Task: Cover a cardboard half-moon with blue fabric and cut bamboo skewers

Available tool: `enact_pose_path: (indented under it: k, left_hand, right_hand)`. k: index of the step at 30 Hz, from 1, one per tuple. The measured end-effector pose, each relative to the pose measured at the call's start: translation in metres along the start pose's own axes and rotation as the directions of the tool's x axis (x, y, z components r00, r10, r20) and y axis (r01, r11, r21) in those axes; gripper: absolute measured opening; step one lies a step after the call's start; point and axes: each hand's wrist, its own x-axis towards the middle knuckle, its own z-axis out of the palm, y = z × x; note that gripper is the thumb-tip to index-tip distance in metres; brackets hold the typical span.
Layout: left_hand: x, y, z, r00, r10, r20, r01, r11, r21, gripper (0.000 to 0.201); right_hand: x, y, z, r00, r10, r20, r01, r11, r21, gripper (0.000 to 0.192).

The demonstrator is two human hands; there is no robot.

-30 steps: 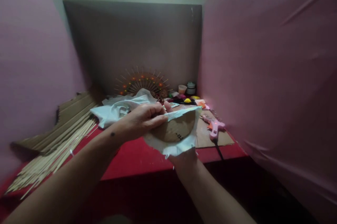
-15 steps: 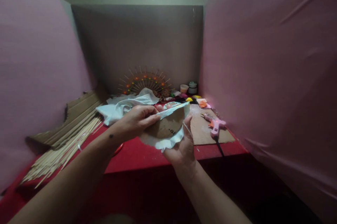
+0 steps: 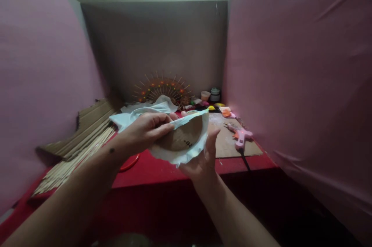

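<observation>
A rounded cardboard piece (image 3: 186, 134) with pale blue-white fabric folded over its rim is held up above the table's front part. Dark marks show on its brown face. My left hand (image 3: 152, 125) pinches the fabric at the upper left edge between thumb and fingers. My right hand (image 3: 203, 162) supports the piece from below and behind, its thumb raised off the right edge. Fingertips show past the top edge. More of the same pale fabric (image 3: 136, 115) lies crumpled behind my left hand.
A pink glue gun (image 3: 240, 135) rests on a cardboard sheet (image 3: 232, 150) at right. Thin wooden sticks (image 3: 78, 163) and corrugated cardboard (image 3: 84, 131) lie at left, near a red ring-shaped item (image 3: 130, 163). A decorated stick fan (image 3: 162, 86) and small tubs (image 3: 205, 95) stand at the back.
My right thumb has lifted away from the right edge of the cardboard piece. My left hand keeps its pinch on the fabric rim. The whole view has shifted slightly.
</observation>
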Motion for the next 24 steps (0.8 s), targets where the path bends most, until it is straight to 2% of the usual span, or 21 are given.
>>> enact_pose_path:
  k: [6,10,13,15,16,17,18,19,20,21,22,23,24]
  left_hand:
    - [-0.005,0.007,-0.019,0.991,0.099,-0.09,-0.063,0.939,0.339,0.031]
    - [-0.01,0.014,-0.031,0.985,0.15,-0.079,-0.101,0.893,0.438,0.028]
    - [-0.015,0.024,-0.035,0.98,0.199,-0.024,-0.163,0.861,0.482,0.028]
    - [-0.019,0.032,-0.034,0.979,0.202,0.022,-0.184,0.835,0.518,0.028]
    - [-0.02,0.035,-0.032,0.979,0.197,0.048,-0.192,0.824,0.533,0.029]
    - [-0.021,0.038,-0.029,0.978,0.194,0.077,-0.204,0.815,0.542,0.028]
    - [-0.022,0.04,-0.027,0.975,0.191,0.112,-0.221,0.81,0.543,0.028]
    - [-0.022,0.042,-0.024,0.97,0.188,0.151,-0.24,0.808,0.538,0.026]
    - [-0.022,0.043,-0.022,0.964,0.189,0.19,-0.262,0.807,0.53,0.023]
    - [-0.022,0.044,-0.02,0.957,0.194,0.218,-0.282,0.804,0.523,0.019]
    - [-0.022,0.045,-0.019,0.951,0.2,0.236,-0.297,0.799,0.522,0.015]
    - [-0.022,0.045,-0.018,0.948,0.204,0.244,-0.306,0.791,0.529,0.012]
    - [-0.022,0.045,-0.017,0.947,0.203,0.249,-0.31,0.782,0.542,0.01]
  right_hand:
    - [-0.001,-0.004,-0.021,0.999,0.015,0.038,-0.004,0.962,-0.271,0.091]
    - [-0.001,-0.016,-0.044,0.996,-0.002,0.086,0.036,0.919,-0.392,0.092]
    - [0.01,-0.042,-0.059,0.996,0.001,0.092,0.04,0.894,-0.445,0.084]
    - [0.023,-0.066,-0.062,0.992,-0.056,0.111,0.106,0.851,-0.514,0.073]
    - [0.03,-0.077,-0.06,0.985,-0.118,0.13,0.171,0.813,-0.556,0.07]
    - [0.037,-0.088,-0.055,0.977,-0.105,0.187,0.2,0.76,-0.618,0.07]
    - [0.044,-0.098,-0.048,0.968,-0.033,0.25,0.201,0.698,-0.687,0.066]
    - [0.05,-0.105,-0.04,0.935,0.102,0.339,0.198,0.645,-0.738,0.058]
    - [0.056,-0.109,-0.03,0.856,0.274,0.439,0.205,0.599,-0.774,0.049]
    - [0.06,-0.111,-0.02,0.73,0.459,0.506,0.211,0.553,-0.806,0.038]
    - [0.063,-0.111,-0.011,0.58,0.614,0.536,0.233,0.505,-0.831,0.026]
    - [0.065,-0.109,-0.002,0.521,0.673,0.525,0.255,0.464,-0.848,0.016]
    - [0.067,-0.107,0.004,0.486,0.722,0.492,0.256,0.421,-0.87,0.011]
